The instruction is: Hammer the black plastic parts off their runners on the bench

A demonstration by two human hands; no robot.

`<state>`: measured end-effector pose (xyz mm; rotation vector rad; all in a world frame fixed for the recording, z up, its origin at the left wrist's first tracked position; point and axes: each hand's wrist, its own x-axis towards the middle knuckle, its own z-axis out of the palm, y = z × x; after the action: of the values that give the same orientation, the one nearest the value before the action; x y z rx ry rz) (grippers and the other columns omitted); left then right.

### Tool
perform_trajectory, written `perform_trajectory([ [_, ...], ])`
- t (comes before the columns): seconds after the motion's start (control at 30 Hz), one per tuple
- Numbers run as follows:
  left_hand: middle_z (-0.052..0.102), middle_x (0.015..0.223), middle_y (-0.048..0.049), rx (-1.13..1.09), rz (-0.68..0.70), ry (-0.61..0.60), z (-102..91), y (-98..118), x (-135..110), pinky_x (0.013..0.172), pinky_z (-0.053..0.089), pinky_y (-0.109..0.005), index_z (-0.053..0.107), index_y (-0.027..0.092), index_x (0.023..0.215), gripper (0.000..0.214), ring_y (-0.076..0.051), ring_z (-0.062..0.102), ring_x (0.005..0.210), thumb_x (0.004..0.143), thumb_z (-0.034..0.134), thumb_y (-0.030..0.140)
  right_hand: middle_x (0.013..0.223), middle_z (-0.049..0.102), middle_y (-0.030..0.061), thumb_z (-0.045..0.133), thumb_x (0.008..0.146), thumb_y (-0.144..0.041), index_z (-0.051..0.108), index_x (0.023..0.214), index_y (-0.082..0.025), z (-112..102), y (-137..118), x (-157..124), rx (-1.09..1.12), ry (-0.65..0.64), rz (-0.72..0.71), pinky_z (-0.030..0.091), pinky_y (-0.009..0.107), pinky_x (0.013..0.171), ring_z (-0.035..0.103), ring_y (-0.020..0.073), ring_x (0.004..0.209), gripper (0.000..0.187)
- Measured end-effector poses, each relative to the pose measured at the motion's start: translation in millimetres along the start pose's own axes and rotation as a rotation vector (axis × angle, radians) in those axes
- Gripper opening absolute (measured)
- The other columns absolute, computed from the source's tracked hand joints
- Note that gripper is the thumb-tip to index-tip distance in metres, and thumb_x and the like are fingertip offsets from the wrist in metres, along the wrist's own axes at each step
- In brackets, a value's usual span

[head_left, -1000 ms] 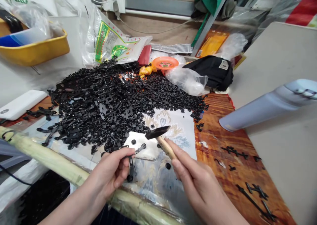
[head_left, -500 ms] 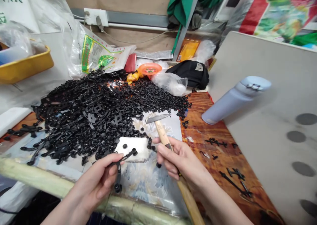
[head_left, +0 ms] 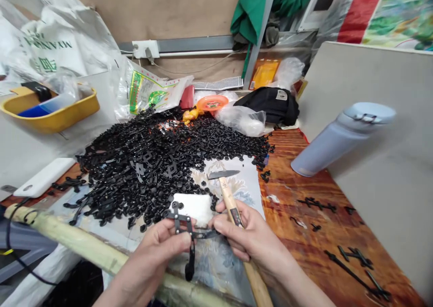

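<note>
Between thumb and fingers, my left hand (head_left: 165, 246) pinches a black jointed plastic piece (head_left: 182, 223) with round ends; one arm of it hangs down. My right hand (head_left: 245, 235) is closed around the wooden handle of a hammer (head_left: 230, 199), whose thin metal head points away from me. The thumb and fingertip of that hand also meet the right end of the black piece. Just beyond my hands lies a white block (head_left: 196, 208), partly hidden by the piece. A big heap of black plastic parts (head_left: 145, 171) spreads behind and left of it.
A pale blue bottle (head_left: 338, 140) stands on the wooden table (head_left: 287, 185) at the right, near loose black parts (head_left: 358, 257). Farther back are an orange plate (head_left: 212, 102) and a black bag (head_left: 270, 105). At left are a yellow basket (head_left: 50, 124) and a white power bank (head_left: 43, 178).
My left hand has moved right and turned the black piece, bringing it against my right fingertips. The right hand keeps the hammer. The whole view has shifted slightly.
</note>
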<state>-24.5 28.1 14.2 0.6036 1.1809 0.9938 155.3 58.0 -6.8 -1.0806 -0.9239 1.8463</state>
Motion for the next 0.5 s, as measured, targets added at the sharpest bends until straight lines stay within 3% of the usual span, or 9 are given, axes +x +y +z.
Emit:
perform_trajectory([
  [0.1, 0.073, 0.087, -0.0054, -0.011, 0.071, -0.016, 7.8, -3.0, -2.5, 0.080, 0.046, -0.024, 0.073, 0.018, 0.094, 0.034, -0.016, 0.063, 0.080, 0.064, 0.081, 0.033, 0.074, 0.061, -0.0026, 0.080, 0.066, -0.044, 0.050, 0.098, -0.019, 1.5, -4.9, -3.1, -0.019, 0.068, -0.039, 0.021, 0.012, 0.030, 0.025, -0.0017, 0.035, 0.050],
  [0.33, 0.061, 0.056, -0.0008, 0.056, 0.075, 0.030, 11.7, -7.7, -1.8, 0.053, 0.038, -0.021, 0.069, 0.017, 0.092, 0.027, -0.013, 0.049, 0.056, 0.074, 0.072, 0.037, 0.074, 0.063, -0.0015, 0.079, 0.066, -0.044, 0.050, 0.098, -0.019, 3.6, -0.2, -0.9, -0.067, 0.111, -0.081, 0.024, 0.013, 0.029, 0.029, 0.0001, 0.034, 0.049],
  [0.5, 0.061, 0.061, -0.0016, 0.067, 0.050, 0.023, 8.1, -5.7, -1.7, 0.055, 0.039, -0.022, 0.066, 0.017, 0.077, 0.020, -0.013, 0.049, 0.059, 0.077, 0.069, 0.037, 0.075, 0.063, -0.0023, 0.078, 0.067, -0.041, 0.050, 0.097, -0.019, 0.3, 0.0, 1.3, -0.061, 0.123, -0.108, 0.024, 0.014, 0.030, 0.030, 0.0004, 0.034, 0.046],
])
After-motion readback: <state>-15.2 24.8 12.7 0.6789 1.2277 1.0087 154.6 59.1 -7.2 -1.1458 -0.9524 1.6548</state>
